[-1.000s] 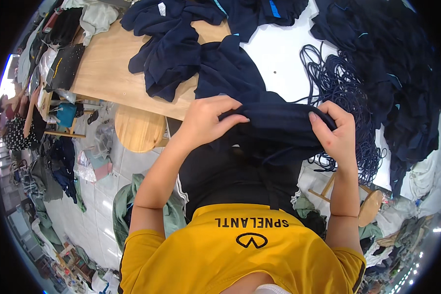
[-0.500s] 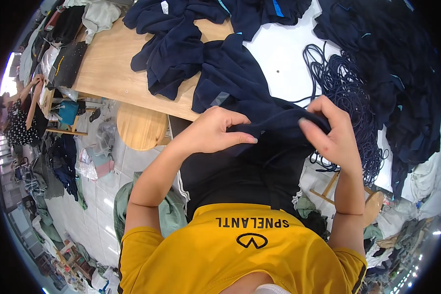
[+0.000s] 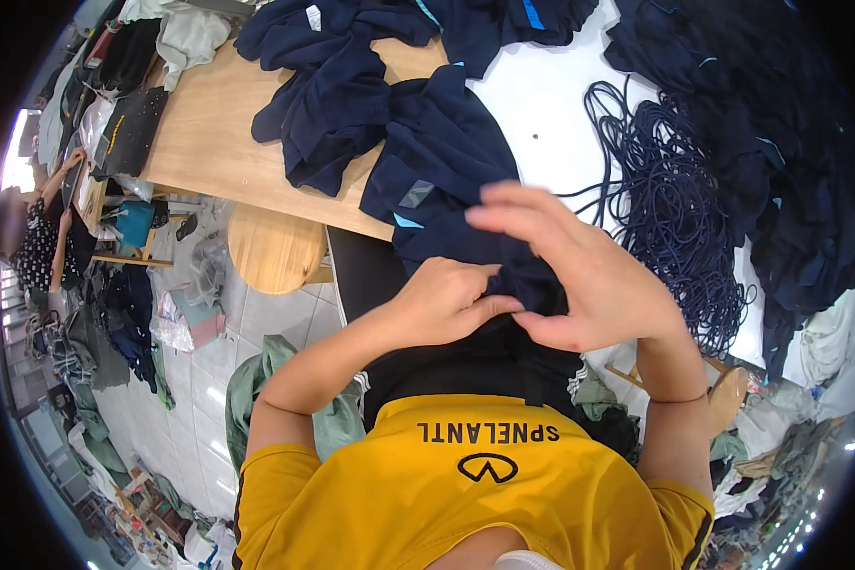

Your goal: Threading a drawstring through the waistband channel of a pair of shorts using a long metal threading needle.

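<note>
A dark navy garment (image 3: 446,161) with a grey patch and light blue trim lies over the near edge of the table and hangs toward me. My left hand (image 3: 446,302) pinches a fold of its lower edge, fingers closed on the cloth. My right hand (image 3: 589,275) meets it from the right, thumb and lower fingers gripping the same bunched edge while the upper fingers are spread above it. Both hands are close together just in front of my chest.
More navy garments (image 3: 332,85) are piled on the wooden table (image 3: 209,142) and at the right (image 3: 779,142). A heap of dark blue cord (image 3: 674,209) lies on a white surface (image 3: 541,95). A round wooden stool (image 3: 275,249) stands at left. Another person (image 3: 38,237) sits far left.
My hands, which held the garment's edge wide apart, have come together at the middle, bunching the cloth between them. The right hand has swung left and lifted its fingers.
</note>
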The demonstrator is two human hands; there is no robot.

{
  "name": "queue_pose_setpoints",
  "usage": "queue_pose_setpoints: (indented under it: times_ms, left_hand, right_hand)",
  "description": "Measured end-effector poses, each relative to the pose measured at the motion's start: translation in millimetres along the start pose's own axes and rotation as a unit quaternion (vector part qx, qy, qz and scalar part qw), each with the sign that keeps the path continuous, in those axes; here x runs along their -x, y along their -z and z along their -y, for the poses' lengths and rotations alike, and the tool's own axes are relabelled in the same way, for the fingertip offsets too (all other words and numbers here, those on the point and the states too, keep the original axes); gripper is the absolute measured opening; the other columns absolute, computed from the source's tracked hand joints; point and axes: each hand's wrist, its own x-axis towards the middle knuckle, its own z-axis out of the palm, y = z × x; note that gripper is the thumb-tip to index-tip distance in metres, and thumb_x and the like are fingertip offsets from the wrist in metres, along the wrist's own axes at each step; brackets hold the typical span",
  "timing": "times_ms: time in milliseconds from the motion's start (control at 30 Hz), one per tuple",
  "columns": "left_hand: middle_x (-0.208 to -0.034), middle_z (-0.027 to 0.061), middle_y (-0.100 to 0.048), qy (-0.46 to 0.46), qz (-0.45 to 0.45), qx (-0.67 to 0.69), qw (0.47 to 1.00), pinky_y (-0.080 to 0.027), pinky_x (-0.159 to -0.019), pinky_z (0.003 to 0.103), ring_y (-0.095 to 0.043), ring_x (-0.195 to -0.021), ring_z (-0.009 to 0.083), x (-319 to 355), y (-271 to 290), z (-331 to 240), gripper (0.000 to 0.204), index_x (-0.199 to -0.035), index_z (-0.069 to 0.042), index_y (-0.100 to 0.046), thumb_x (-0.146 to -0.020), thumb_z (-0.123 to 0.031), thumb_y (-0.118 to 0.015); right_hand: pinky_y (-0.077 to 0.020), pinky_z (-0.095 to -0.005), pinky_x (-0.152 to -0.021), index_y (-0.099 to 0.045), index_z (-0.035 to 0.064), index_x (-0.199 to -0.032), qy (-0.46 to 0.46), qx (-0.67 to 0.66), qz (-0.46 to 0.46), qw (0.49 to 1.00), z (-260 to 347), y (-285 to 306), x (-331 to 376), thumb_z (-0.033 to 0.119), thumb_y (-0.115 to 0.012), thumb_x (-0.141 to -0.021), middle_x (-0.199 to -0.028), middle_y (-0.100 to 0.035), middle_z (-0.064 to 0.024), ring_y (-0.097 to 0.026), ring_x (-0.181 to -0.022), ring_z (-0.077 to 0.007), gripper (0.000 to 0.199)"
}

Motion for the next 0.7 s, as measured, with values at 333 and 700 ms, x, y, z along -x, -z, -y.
queue_pose_setpoints:
  times_ms: [333,700]
  left_hand:
    - [-0.054,0.0112,-0.049,-0.073,-0.370,-0.109,0.920,-0.034,-0.044,0.031,-0.047,-0.044,0.0261,32.2,59.4,-28.2,0.021,-0.087,0.005,-0.063,-0.072,-0.006,-0.073]
    - [-0.065,0.0178,-0.056,0.209,-0.471,-0.261,0.817,-0.044,-0.055,0.034,-0.057,-0.056,0.0292,94.2,151.8,127.2,0.026,-0.089,-0.005,-0.066,-0.089,-0.031,-0.062]
  right_hand:
    - [-0.0406,-0.0376,-0.091,-0.053,-0.0003,-0.111,-0.021,0.137,-0.381,0.914,-46.0,-37.5,6.9,-0.001,-0.072,-0.062,-0.117,-0.053,-0.0194,-0.052,-0.102,-0.0320,0.052]
    - [-0.0464,-0.0344,-0.077,-0.063,-0.0039,-0.089,-0.011,-0.402,-0.027,0.915,-20.5,-49.5,60.6,0.009,-0.062,-0.085,-0.085,-0.063,-0.0163,-0.062,-0.082,-0.0278,0.014]
